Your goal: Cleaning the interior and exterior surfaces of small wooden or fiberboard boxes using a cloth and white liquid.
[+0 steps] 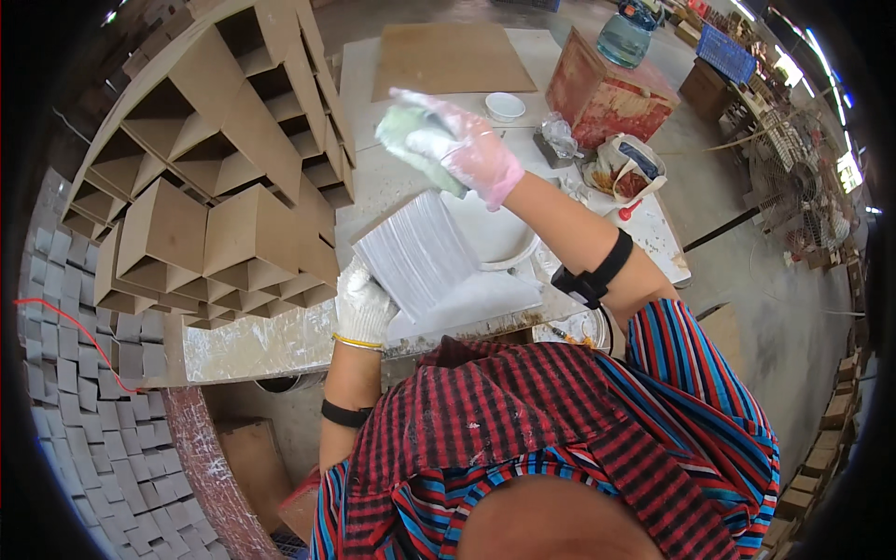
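Note:
My left hand (364, 303), in a white knitted glove, grips the lower left side of a block with a white, streaked face (420, 252) and a brown upper edge. Whether it is a box or a stack of sheets I cannot tell. Above it, my right hand (471, 149), in a pinkish glove smeared with white, is closed around a pale green sponge or cloth (411, 140). A white round basin (532, 252) stands just right of the block, partly hidden behind it. White sheets (485, 297) lie under the block on the worktable (271, 345).
Open cardboard boxes (252, 224) are piled high at the left. Farther back are a brown cardboard sheet (457, 56), a small white bowl (505, 106), and a red chest (602, 89) bearing a water bottle (625, 37). A bag (627, 168) and a fan (793, 177) stand right.

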### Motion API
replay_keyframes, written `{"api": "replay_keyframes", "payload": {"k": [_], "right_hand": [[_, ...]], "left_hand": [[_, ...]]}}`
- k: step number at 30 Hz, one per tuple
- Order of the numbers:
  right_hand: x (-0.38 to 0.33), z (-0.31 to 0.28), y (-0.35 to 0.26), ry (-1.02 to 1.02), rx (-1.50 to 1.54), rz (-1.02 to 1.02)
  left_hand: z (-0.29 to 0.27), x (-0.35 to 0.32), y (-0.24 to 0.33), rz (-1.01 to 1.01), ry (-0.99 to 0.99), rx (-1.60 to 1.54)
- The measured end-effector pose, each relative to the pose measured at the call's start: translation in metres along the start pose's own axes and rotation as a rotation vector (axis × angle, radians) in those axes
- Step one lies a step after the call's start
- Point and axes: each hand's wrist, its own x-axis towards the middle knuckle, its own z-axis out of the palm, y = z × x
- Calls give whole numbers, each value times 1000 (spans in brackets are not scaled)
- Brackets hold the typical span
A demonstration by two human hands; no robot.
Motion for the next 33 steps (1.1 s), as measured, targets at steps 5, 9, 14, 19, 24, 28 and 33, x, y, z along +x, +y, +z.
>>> {"api": "replay_keyframes", "payload": {"k": [5,9,14,19,24,28,33], "right_hand": [[-12,-3,-22,-31,188,245],[-25,8,-28,-64,-217,-157],[-41,20,-31,-192,-632,-415],[-57,30,-14,-97,-699,-410],[-86,58,-39,-459,-832,-286],[-68,31,-3,-12,-706,-394],[-86,45,-17,-148,-535,-285]], "left_hand": [[-7,-3,0,-26,-226,-125],[-38,15,-8,64,-282,36],[-35,22,-4,67,-520,-279],[-6,27,7,232,-147,18],[-19,36,5,247,-236,-177],[8,24,13,259,-59,-114],[-44,67,-5,249,54,0]]}}
